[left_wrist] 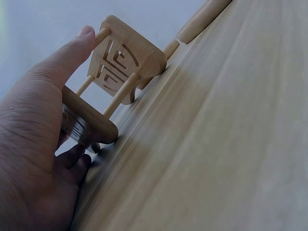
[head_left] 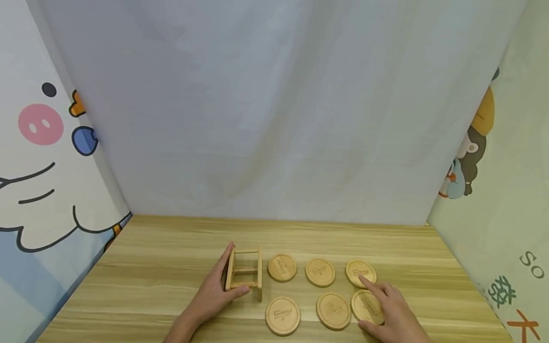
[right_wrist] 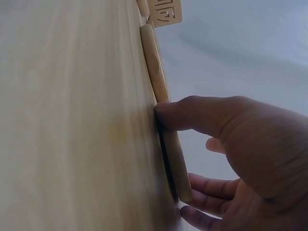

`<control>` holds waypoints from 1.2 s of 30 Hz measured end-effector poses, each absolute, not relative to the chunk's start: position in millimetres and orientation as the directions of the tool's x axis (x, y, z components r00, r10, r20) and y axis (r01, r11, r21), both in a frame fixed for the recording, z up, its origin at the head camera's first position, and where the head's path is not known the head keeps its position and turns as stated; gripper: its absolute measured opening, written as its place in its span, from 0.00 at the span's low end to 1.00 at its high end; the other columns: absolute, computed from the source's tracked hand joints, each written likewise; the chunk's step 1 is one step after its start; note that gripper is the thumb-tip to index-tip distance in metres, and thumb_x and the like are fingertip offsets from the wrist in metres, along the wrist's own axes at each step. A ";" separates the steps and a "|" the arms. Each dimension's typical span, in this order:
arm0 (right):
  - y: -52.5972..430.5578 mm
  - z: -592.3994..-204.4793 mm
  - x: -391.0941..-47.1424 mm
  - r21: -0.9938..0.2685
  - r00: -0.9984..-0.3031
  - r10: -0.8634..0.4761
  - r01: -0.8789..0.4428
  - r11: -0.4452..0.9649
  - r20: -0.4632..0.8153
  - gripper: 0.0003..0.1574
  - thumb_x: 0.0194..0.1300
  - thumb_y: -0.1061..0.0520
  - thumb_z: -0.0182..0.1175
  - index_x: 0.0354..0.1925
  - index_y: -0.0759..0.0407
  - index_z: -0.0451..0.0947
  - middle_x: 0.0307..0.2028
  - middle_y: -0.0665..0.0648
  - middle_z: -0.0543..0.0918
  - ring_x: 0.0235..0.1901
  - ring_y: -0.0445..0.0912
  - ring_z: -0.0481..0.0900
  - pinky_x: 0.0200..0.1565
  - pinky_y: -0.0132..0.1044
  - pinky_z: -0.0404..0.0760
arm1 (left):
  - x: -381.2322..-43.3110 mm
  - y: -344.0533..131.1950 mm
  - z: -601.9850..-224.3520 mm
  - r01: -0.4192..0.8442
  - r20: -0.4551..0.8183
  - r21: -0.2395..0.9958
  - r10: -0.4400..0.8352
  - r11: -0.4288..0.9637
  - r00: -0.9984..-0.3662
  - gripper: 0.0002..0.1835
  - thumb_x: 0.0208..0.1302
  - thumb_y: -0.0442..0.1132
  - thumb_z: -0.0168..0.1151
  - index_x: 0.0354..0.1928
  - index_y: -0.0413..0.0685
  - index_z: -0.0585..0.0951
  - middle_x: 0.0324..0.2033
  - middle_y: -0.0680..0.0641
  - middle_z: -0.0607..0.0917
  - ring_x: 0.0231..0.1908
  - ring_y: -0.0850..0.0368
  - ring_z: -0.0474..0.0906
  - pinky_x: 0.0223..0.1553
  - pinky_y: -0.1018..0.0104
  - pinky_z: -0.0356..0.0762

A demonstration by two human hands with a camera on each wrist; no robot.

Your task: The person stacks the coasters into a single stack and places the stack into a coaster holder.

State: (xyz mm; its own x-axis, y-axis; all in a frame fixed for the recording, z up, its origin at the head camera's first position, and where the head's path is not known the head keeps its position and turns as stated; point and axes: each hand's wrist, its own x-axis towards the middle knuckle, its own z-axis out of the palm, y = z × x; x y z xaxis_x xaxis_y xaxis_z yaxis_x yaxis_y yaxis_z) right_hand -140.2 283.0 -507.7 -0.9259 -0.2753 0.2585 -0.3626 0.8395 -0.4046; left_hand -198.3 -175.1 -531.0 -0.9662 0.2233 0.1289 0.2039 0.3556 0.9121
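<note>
On the left of the wooden table stands a small bamboo coaster rack [head_left: 259, 271] with slotted end panels [left_wrist: 126, 55] joined by round rods. My left hand [head_left: 213, 289] holds its left end, thumb on the near side and fingers round the far side. At the right, my right hand [head_left: 396, 314] grips a round wooden coaster [head_left: 366, 305] by its edge, between thumb and fingers. The right wrist view shows that coaster [right_wrist: 175, 163] with one edge tilted off the tabletop. My right index finger reaches over another coaster [head_left: 358, 272] just behind it.
More round coasters lie flat between the hands: two in the back row [head_left: 282, 267], [head_left: 320, 273] and two in the front row [head_left: 283, 316], [head_left: 333, 311]. A pale curtain [head_left: 274, 119] closes off the table's back edge. Printed cloths [head_left: 493, 228] hang at both sides.
</note>
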 end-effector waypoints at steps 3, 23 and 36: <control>283.6 -508.1 -139.6 -0.413 -0.923 -0.272 -0.368 0.833 0.273 0.63 0.47 0.49 0.92 0.77 0.60 0.77 0.50 0.53 0.80 0.49 0.48 0.76 0.46 0.48 0.82 | -198.9 -175.2 -531.0 0.210 0.134 0.907 0.222 0.366 -0.966 0.64 0.67 0.51 0.81 0.92 0.68 0.45 0.89 0.42 0.51 0.86 0.32 0.51 0.81 0.27 0.53; 285.0 -505.7 -136.7 -0.418 -0.895 -0.282 -0.416 0.807 0.347 0.63 0.45 0.52 0.92 0.76 0.63 0.76 0.48 0.50 0.78 0.46 0.44 0.73 0.41 0.40 0.77 | -200.2 -175.1 -532.2 0.205 0.128 0.907 0.223 0.367 -0.966 0.64 0.68 0.51 0.81 0.92 0.67 0.45 0.89 0.42 0.52 0.85 0.32 0.53 0.80 0.26 0.55; 279.6 -502.1 -136.0 -0.409 -0.866 -0.297 -0.460 0.788 0.402 0.64 0.45 0.53 0.92 0.77 0.61 0.75 0.46 0.48 0.75 0.43 0.38 0.67 0.38 0.35 0.72 | -200.1 -175.9 -533.2 0.211 0.135 0.906 0.224 0.367 -0.965 0.64 0.67 0.50 0.82 0.93 0.66 0.45 0.89 0.42 0.51 0.85 0.32 0.53 0.81 0.27 0.55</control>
State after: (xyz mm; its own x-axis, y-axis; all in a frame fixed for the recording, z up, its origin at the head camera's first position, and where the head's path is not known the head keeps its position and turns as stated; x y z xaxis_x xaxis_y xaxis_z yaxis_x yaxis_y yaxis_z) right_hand -136.0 279.6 -502.1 -0.8662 -0.2968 0.4021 -0.4599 0.7883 -0.4087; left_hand -200.1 -175.9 -533.2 -0.9653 0.2238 0.1345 0.2113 0.3671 0.9059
